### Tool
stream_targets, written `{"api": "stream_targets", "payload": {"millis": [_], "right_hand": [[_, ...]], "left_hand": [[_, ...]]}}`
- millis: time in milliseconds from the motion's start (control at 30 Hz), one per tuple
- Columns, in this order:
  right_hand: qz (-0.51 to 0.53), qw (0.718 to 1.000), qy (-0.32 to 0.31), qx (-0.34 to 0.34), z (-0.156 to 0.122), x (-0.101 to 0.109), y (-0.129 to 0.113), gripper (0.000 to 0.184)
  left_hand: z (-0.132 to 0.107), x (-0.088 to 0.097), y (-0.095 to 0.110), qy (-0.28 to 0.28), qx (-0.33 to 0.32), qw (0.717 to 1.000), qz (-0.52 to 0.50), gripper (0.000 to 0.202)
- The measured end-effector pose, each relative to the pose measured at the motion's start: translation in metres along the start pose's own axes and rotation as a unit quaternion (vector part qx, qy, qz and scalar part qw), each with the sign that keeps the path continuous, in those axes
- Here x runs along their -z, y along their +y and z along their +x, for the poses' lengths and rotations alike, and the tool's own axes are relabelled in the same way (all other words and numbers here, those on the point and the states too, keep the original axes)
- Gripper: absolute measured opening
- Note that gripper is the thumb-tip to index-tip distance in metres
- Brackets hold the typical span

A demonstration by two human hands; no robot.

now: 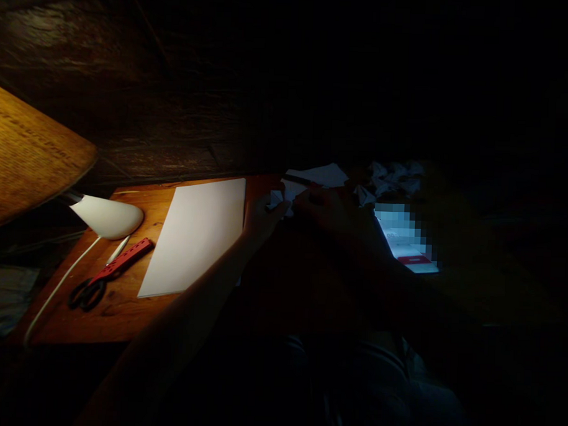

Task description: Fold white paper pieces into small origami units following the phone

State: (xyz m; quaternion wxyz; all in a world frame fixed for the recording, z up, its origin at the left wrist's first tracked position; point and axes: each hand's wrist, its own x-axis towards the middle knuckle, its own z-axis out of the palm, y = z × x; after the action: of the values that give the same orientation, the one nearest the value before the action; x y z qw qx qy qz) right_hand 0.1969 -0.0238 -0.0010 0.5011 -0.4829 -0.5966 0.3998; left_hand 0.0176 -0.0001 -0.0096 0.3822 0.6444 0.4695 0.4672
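Observation:
My left hand (261, 213) is closed with its fingers pinching a small folded piece of white paper (276, 199). From the other side, my right hand (318, 207) has its fingers bent in against the same piece. Deep shadow hides most of the right fingers and the exact folds. Just beyond the hands lie white paper sheets (325, 174) with a dark, narrow object (298, 178) across them. Left of my left forearm is a stack of blank white paper (199, 235).
Several folded paper pieces (397, 178) lie at the back right, above a lit phone (406, 242). On the left of the wooden table (122, 322) are a white lamp base (109, 216) with its cord, black-handled scissors (88, 293) with a red cover, and a white pen-like stick (117, 250).

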Motion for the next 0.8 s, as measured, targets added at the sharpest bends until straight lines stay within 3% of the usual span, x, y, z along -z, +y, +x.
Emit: {"api": "stream_targets", "payload": {"millis": [333, 567, 800], "right_hand": [[-0.09, 0.994, -0.02, 0.063, 0.0, 0.006, -0.007, 0.023], [-0.125, 0.99, -0.014, 0.064, 0.0, 0.007, -0.005, 0.018], [-0.171, 0.982, -0.011, 0.079, 0.001, 0.008, 0.001, 0.016]], "left_hand": [[-0.001, -0.002, 0.0, -0.01, 0.046, 0.998, -0.05, 0.017], [-0.001, -0.005, -0.007, -0.004, 0.068, 0.995, -0.075, 0.016], [0.0, -0.004, -0.01, -0.032, 0.058, 0.995, -0.07, 0.021]]}}
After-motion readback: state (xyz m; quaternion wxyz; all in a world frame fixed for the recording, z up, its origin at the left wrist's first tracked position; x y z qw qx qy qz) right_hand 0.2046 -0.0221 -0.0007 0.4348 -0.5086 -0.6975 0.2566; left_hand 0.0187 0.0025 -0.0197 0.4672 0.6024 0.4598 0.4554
